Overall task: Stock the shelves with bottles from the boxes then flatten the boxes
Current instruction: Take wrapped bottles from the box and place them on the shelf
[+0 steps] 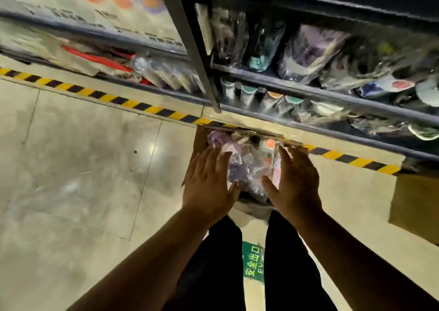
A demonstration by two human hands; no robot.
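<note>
An open cardboard box point(199, 137) stands on the floor in front of the shelves, filled with plastic-wrapped bottles point(249, 163) in purple, white and orange. My left hand point(209, 182) hovers over the box's left side with fingers straight and spread. My right hand point(297, 180) is over the right side, fingers straight too. Neither hand holds anything. The blue metal shelves point(308, 92) behind the box carry wrapped bottles and a row of capped bottles point(259, 96).
A yellow-black hazard stripe point(133, 103) runs along the floor by the shelf base. Another cardboard box point(415, 203) sits at the right. A green floor sign point(253, 260) lies between my legs. Left shelf bay holds cartons and wrapped bottles point(161, 70).
</note>
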